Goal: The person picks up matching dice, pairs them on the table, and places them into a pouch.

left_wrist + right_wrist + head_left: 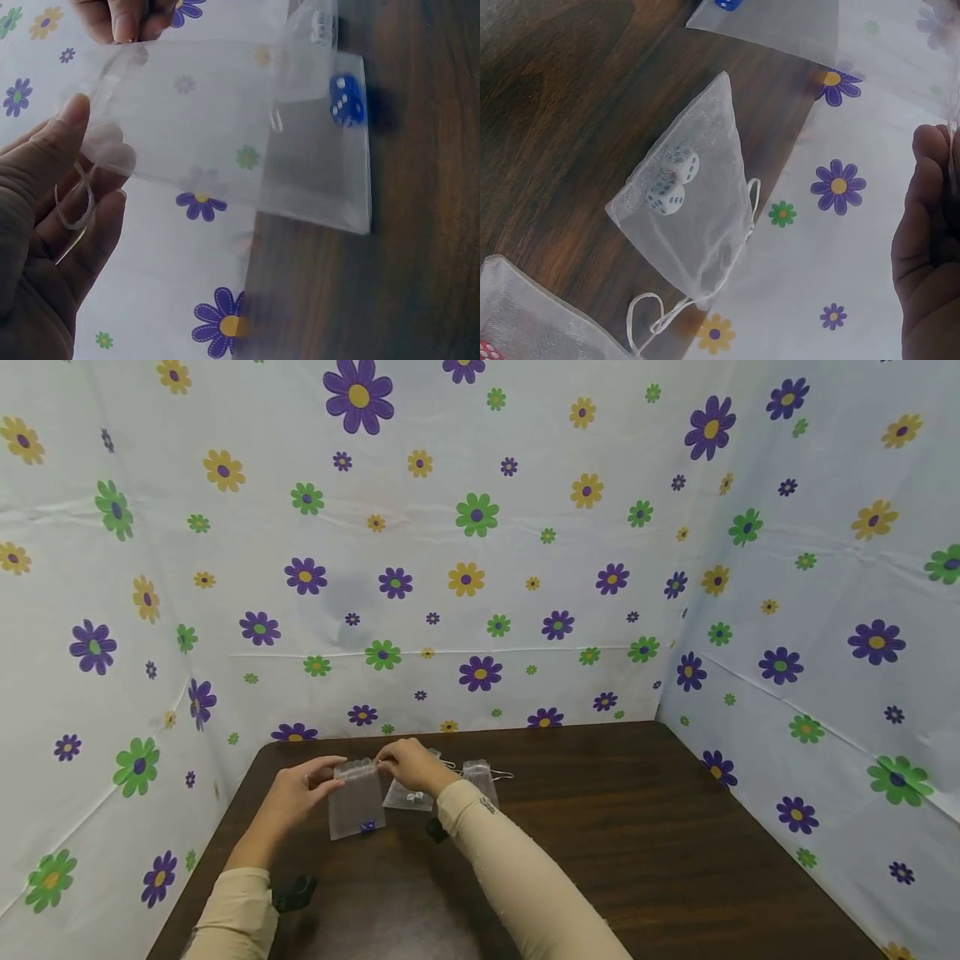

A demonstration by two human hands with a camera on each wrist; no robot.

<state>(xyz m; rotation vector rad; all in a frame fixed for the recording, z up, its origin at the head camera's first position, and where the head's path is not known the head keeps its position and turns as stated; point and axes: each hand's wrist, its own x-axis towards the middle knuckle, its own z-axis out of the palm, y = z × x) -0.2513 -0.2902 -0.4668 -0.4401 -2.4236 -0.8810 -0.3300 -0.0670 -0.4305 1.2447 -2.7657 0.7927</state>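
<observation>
A sheer white organza drawstring pouch (347,802) hangs upright over the table, with blue dice (346,100) at its bottom corner. My left hand (300,789) pinches the pouch's top left edge between thumb and fingers, a loop of white drawstring (91,202) lying across those fingers. At the top right edge, my right hand (411,766) pinches the same pouch. Beside it on the table lies a second pouch (705,232) holding white dice (667,199), its cord drawn at the neck. A third pouch (480,777) lies farther right.
Red dice (489,350) show inside the third pouch at the corner of the right wrist view. A dark brown wooden table (600,827) spreads beneath my arms. Flower-printed white sheeting (465,610) stands along its back and sides.
</observation>
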